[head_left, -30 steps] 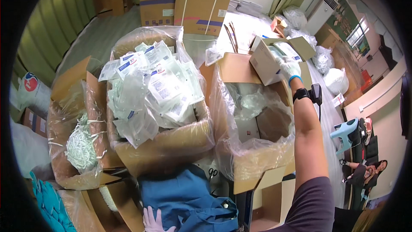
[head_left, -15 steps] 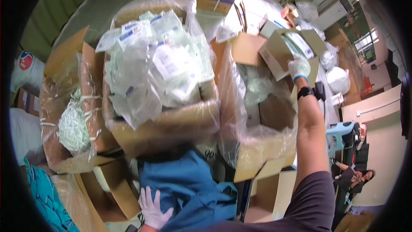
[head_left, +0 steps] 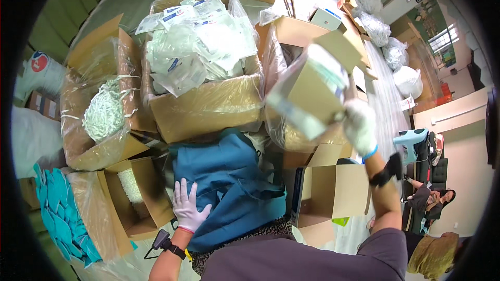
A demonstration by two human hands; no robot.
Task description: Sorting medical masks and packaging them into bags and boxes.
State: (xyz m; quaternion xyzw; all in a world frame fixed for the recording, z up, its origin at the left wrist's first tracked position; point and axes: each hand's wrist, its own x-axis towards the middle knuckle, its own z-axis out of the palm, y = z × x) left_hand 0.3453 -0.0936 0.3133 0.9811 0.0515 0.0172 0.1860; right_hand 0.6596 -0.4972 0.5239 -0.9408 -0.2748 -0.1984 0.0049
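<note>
Pale flooring (head_left: 386,99) lies right of a lined box (head_left: 295,141) in our head view. Above that box, our right hand (head_left: 360,126) has fingers clenched on a tilted carton (head_left: 311,93); one-sided support could spill its pale contents (head_left: 329,67). Our left hand (head_left: 189,208) lies spread, released, on blue cloth (head_left: 221,177). Packets (head_left: 205,36) heap another box (head_left: 208,109).

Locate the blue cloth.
Head view, lower centre: the blue cloth lies with the left hand on its left side, below the box of packets, left of an open carton.
</note>
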